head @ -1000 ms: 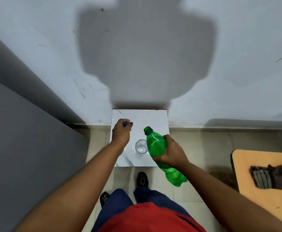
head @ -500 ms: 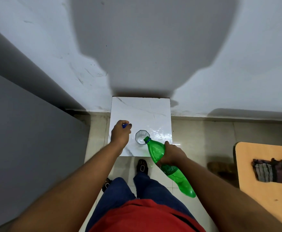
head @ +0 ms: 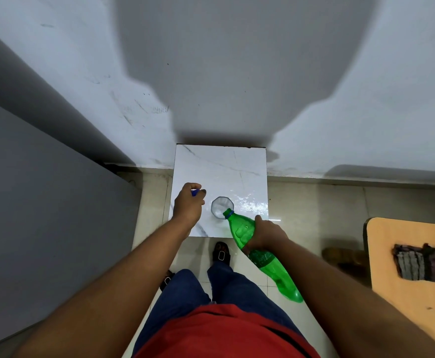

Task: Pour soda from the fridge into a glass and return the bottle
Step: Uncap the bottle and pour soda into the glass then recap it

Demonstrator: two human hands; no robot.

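Note:
A clear glass [head: 222, 208] stands near the front of a small white marble-top table [head: 226, 166]. My right hand [head: 265, 235] grips a green soda bottle [head: 260, 257] around its middle. The bottle is tipped steeply, with its open mouth over the glass's near rim and its base pointing back at me. My left hand [head: 188, 204] rests on the table just left of the glass, closed around a blue bottle cap [head: 194, 193]. Liquid in the glass is too faint to judge.
A grey fridge side [head: 43, 202] rises along the left. A white wall [head: 237, 73] stands behind the table. At the right is an orange table [head: 412, 288] with a dark cloth bundle [head: 425, 262]. My legs and shoes stand on the tiled floor [head: 314, 202].
My right hand has tipped the bottle further, bringing its mouth from above and right of the glass down onto the rim. My left hand keeps the cap in place.

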